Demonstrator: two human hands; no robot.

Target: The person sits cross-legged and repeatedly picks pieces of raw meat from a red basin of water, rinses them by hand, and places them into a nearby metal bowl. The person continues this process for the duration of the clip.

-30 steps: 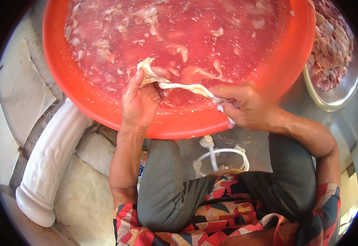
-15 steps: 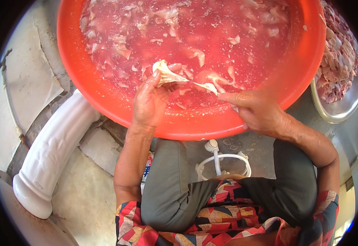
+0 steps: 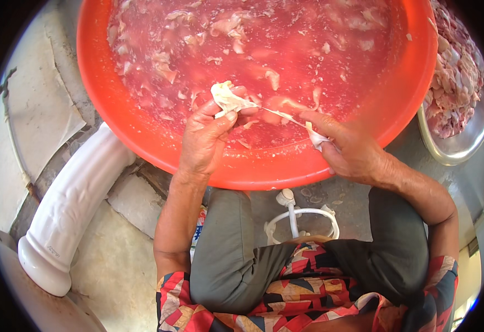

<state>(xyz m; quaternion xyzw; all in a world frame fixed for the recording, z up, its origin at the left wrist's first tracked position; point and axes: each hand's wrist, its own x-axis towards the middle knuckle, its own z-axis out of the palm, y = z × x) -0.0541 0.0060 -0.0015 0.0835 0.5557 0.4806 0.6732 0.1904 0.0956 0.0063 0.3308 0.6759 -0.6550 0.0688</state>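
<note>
Left hand point(image 3: 204, 143) and right hand point(image 3: 353, 148) are gripping a stretched scrap point(image 3: 229, 101) over the tub point(image 3: 269, 174), pillar point(image 3: 75, 213) flanking its near left, meat point(image 3: 452, 83) crowding its right, water point(image 3: 292, 47) spreading beyond the hands

From where I sit, the grey floor point(image 3: 355, 207) carries a white tube loop point(image 3: 293, 218) close at 12 o'clock, my orange-red plastic basin point(image 3: 286, 176) beyond, underside hidden, and a steel tray point(image 3: 457, 158) between 1 and 2; cracked slabs point(image 3: 37, 124) spread at 10.
</note>
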